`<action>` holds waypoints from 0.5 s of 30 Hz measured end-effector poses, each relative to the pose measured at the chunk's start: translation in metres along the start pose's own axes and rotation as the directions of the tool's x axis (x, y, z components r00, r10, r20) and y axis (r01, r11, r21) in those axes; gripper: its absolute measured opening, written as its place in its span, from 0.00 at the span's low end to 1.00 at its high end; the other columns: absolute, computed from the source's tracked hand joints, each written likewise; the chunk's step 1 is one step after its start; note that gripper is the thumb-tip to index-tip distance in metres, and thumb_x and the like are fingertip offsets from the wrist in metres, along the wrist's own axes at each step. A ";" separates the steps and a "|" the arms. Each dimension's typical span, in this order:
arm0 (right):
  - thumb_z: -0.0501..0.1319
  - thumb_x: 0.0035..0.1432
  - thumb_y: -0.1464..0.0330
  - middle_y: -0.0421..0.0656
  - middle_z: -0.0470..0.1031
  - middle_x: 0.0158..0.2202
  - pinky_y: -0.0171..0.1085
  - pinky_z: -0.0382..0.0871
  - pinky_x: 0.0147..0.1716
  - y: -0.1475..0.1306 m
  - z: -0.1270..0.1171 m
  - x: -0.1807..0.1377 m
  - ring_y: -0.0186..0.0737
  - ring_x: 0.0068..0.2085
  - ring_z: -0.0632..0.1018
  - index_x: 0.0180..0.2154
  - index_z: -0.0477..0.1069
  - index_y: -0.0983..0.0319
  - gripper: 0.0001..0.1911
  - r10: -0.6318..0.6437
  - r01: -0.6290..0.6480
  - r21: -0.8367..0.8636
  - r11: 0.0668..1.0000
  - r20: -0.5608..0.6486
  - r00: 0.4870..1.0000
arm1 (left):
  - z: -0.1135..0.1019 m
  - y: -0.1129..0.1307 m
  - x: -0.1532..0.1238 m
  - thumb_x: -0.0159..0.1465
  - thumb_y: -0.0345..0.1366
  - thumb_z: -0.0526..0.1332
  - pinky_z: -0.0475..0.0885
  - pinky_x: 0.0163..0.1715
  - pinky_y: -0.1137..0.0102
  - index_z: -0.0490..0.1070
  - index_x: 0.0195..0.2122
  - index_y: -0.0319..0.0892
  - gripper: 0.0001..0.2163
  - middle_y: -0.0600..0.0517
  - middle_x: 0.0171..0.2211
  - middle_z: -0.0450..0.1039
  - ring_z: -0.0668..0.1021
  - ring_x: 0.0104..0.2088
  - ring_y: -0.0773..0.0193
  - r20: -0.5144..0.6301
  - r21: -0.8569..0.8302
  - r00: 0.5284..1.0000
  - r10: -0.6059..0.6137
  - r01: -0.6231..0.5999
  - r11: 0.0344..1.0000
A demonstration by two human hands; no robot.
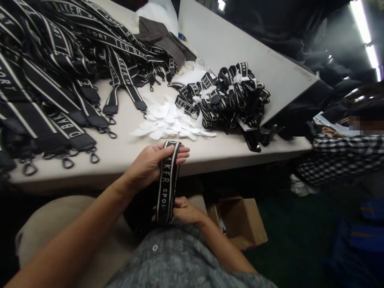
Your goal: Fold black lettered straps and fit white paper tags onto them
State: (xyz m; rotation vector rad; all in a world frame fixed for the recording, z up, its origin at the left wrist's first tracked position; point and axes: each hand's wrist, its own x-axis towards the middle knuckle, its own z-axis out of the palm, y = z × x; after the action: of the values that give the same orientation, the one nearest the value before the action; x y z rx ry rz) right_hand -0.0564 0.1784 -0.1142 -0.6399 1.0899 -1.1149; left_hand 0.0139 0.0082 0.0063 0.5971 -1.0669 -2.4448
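My left hand (153,162) is closed round the upper fold of a black strap (168,182) with white stripes and lettering, held at the table's near edge. My right hand (184,210) grips the strap's lower end close to my body. The strap runs taut and nearly upright between both hands. Just beyond my left hand lies a heap of white paper-like ties (171,120).
A big pile of loose straps with metal clips (54,72) covers the left of the pale table (210,148). Bundled, tied straps (228,94) sit at the right. A cardboard box (243,220) stands on the floor. A person in a checked shirt (339,156) is at right.
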 end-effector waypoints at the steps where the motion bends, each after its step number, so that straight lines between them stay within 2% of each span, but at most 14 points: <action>1: 0.70 0.50 0.47 0.45 0.79 0.32 0.41 0.73 0.41 0.003 0.000 0.001 0.42 0.34 0.79 0.46 0.78 0.65 0.31 0.037 -0.038 0.032 0.999 0.022 0.999 | -0.005 0.003 0.005 0.66 0.29 0.62 0.78 0.52 0.69 0.77 0.41 0.29 0.08 0.35 0.47 0.78 0.82 0.45 0.56 -0.080 -0.026 0.995 0.061 -0.063 0.998; 3: 0.69 0.51 0.46 0.46 0.79 0.30 0.39 0.72 0.38 0.011 -0.002 0.003 0.40 0.32 0.79 0.49 0.76 0.67 0.35 0.051 -0.055 0.081 0.995 0.051 0.997 | -0.016 0.009 0.012 0.67 0.27 0.60 0.75 0.56 0.68 0.76 0.43 0.28 0.08 0.35 0.53 0.75 0.79 0.52 0.55 -0.142 -0.072 0.974 0.179 -0.191 0.979; 5: 0.68 0.53 0.47 0.47 0.79 0.29 0.37 0.72 0.36 0.015 -0.005 0.004 0.38 0.30 0.78 0.50 0.75 0.68 0.35 0.045 -0.051 0.082 0.995 0.078 0.996 | -0.027 0.016 0.015 0.66 0.26 0.60 0.75 0.57 0.61 0.71 0.51 0.31 0.13 0.36 0.58 0.71 0.77 0.55 0.52 -0.101 -0.069 0.959 0.264 -0.272 0.960; 7: 0.68 0.55 0.47 0.47 0.79 0.30 0.33 0.69 0.31 0.016 -0.008 0.004 0.36 0.28 0.77 0.50 0.76 0.67 0.33 0.065 -0.067 0.020 0.998 0.095 0.993 | -0.034 0.022 0.014 0.64 0.25 0.61 0.78 0.53 0.54 0.64 0.60 0.35 0.22 0.36 0.57 0.71 0.81 0.49 0.50 -0.068 0.017 0.952 0.299 -0.299 0.954; 8: 0.66 0.56 0.46 0.47 0.79 0.31 0.32 0.68 0.28 0.015 -0.010 0.004 0.35 0.28 0.76 0.50 0.76 0.67 0.33 0.082 -0.081 -0.016 0.997 0.104 0.991 | -0.037 0.026 0.012 0.64 0.25 0.61 0.79 0.49 0.54 0.61 0.62 0.35 0.24 0.35 0.55 0.73 0.82 0.44 0.51 -0.077 0.080 0.949 0.307 -0.301 0.950; 10: 0.64 0.57 0.44 0.47 0.79 0.31 0.30 0.67 0.27 0.012 -0.011 0.003 0.34 0.27 0.75 0.50 0.76 0.67 0.34 0.089 -0.083 -0.051 0.995 0.131 0.987 | -0.040 0.034 0.009 0.66 0.26 0.59 0.82 0.43 0.61 0.63 0.60 0.31 0.21 0.36 0.46 0.78 0.84 0.35 0.57 -0.118 0.188 0.939 0.323 -0.298 0.936; 12: 0.64 0.56 0.44 0.46 0.79 0.30 0.31 0.68 0.28 0.009 -0.012 0.001 0.34 0.27 0.76 0.49 0.76 0.67 0.35 0.070 -0.065 -0.040 0.997 0.168 0.983 | -0.042 0.043 0.004 0.69 0.30 0.59 0.81 0.39 0.68 0.67 0.55 0.27 0.16 0.40 0.41 0.80 0.83 0.33 0.61 -0.142 0.243 0.933 0.331 -0.291 0.925; 15: 0.65 0.55 0.44 0.45 0.79 0.29 0.30 0.68 0.27 0.004 -0.012 -0.001 0.34 0.27 0.75 0.45 0.77 0.67 0.32 0.031 -0.029 -0.013 0.999 0.142 0.989 | -0.045 0.054 -0.001 0.70 0.34 0.60 0.79 0.36 0.74 0.68 0.54 0.25 0.16 0.47 0.36 0.80 0.82 0.32 0.65 -0.162 0.304 0.927 0.338 -0.279 0.911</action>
State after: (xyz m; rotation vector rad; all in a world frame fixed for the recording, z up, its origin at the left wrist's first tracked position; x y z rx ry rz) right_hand -0.0661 0.1819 -0.1219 -0.6984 0.9806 -1.0227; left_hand 0.0491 -0.0509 0.0200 0.6962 -1.3114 -1.9283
